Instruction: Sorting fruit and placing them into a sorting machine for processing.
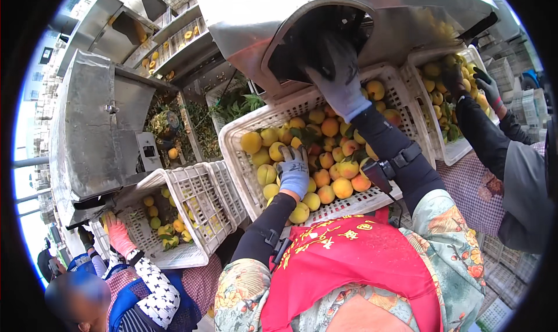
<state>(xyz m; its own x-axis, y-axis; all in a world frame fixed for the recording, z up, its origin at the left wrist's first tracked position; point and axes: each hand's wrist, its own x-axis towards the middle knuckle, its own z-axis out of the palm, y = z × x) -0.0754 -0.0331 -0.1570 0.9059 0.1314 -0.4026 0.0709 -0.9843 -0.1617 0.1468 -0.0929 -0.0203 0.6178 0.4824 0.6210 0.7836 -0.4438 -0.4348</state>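
Resting on likely bruise-prone peaches point(343, 188), best cupped around their sides, the left hand point(293, 172) is spread; the right hand point(341, 82) I cannot judge.

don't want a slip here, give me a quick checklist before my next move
1. Left hand over the white crate's peaches: ok.
2. Right hand clear of the round metal opening: not ok, its fingers reach in.
3. Right hand empty: cannot tell, dark inside.
4. Peaches free of leaves: not ok, green leaves lie among them.
5. Co-workers' hands outside this crate: ok, the pink-gloved and grey-gloved ones are at other crates.
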